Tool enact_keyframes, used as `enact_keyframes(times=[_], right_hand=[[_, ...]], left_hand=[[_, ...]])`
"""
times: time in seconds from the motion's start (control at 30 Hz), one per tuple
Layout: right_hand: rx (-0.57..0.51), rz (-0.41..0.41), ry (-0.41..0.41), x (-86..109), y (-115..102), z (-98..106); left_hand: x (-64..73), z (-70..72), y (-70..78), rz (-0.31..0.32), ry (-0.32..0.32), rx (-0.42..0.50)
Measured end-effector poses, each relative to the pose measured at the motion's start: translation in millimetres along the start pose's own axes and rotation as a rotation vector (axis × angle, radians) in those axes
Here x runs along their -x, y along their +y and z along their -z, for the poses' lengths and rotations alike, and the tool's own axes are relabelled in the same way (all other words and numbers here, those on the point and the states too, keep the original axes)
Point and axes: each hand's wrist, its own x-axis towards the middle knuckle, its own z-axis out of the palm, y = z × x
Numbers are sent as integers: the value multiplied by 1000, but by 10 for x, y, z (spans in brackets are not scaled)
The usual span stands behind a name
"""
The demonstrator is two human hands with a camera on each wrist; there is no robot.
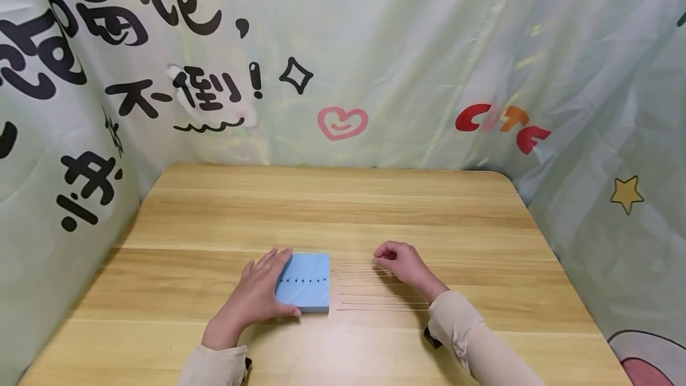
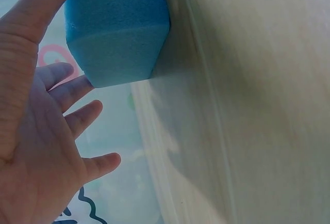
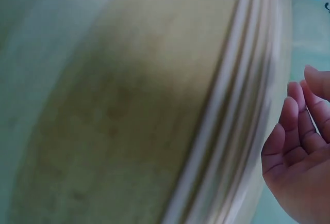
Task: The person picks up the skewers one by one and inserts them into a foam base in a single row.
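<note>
A blue foam block point(image 1: 311, 296) lies on the table, with a row of small dark holes across its top. My left hand point(image 1: 262, 290) holds it from the left, thumb along the near edge and forefinger at the far edge. In the left wrist view, the other fingers point(image 2: 85, 116) spread apart beside the block point(image 2: 118, 33). Several thin wooden sticks point(image 1: 354, 302) lie side by side to the right of the block. Over their far end is my right hand point(image 1: 404, 264), fingers loosely bent; the right wrist view shows the hand point(image 3: 301, 152) with nothing visible in it.
The wooden table point(image 1: 343, 207) reaches back to a printed fabric curtain point(image 1: 396, 64), which also hangs along the left and right sides. A dark wrist strap point(image 1: 432, 338) shows under the right sleeve point(image 1: 466, 332).
</note>
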Motion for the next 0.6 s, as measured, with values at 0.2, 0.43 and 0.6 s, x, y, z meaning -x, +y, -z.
enact_keyframes(times=[0.2,0.43,0.6], right_hand=[[107,86,7,-27,50,-31],[254,212,17,-54,91,-45],[260,290,32,-40,109,-42]], left_hand=[[-4,1,2,3,-1,0],[-3,-2,6,8,1,-2],[1,-3,13,14,-4,2]])
